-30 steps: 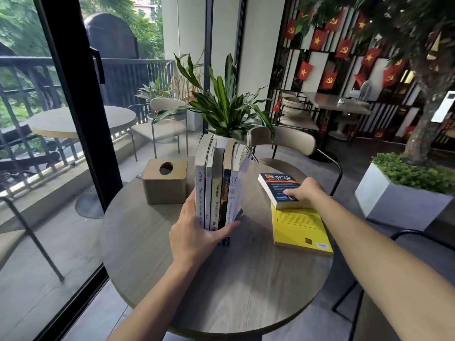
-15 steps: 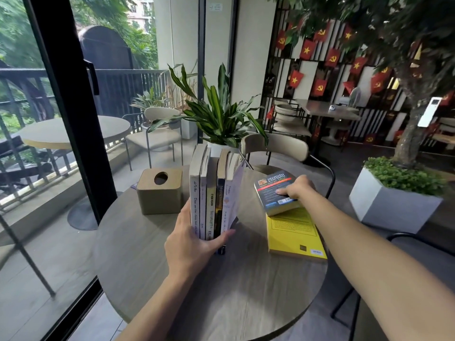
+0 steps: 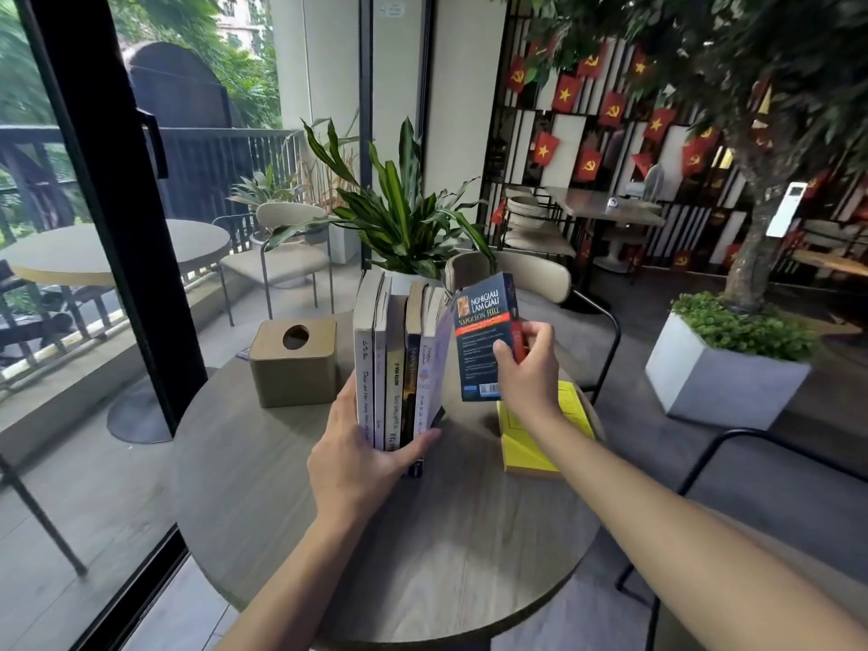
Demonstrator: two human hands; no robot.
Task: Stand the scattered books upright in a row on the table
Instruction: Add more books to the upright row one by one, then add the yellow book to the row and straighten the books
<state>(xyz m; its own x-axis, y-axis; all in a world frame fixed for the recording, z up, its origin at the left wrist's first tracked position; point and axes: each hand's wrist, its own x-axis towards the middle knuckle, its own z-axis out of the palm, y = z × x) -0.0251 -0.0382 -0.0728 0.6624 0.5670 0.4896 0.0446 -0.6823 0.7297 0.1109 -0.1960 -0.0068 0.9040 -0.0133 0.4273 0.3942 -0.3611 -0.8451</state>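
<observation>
Several books stand upright in a row (image 3: 397, 364) near the middle of the round wooden table (image 3: 385, 547), spines toward me. My left hand (image 3: 361, 458) clasps the row's near bottom end, thumb on the left book and fingers around the right one. My right hand (image 3: 528, 368) holds a dark blue paperback (image 3: 481, 335) upright in the air, just right of the row and above the table. A yellow book (image 3: 526, 444) lies flat on the table under my right forearm.
A tan tissue box (image 3: 293, 361) sits left of the row. Behind the table stand a potted plant (image 3: 404, 218) and a beige chair (image 3: 535, 279). A black glass door frame (image 3: 108, 204) runs along the left, and a white planter (image 3: 723, 373) stands on the right floor.
My right hand has lifted the dark blue paperback off the yellow book, turned it upright and brought it toward the row. My left hand stays on the row.
</observation>
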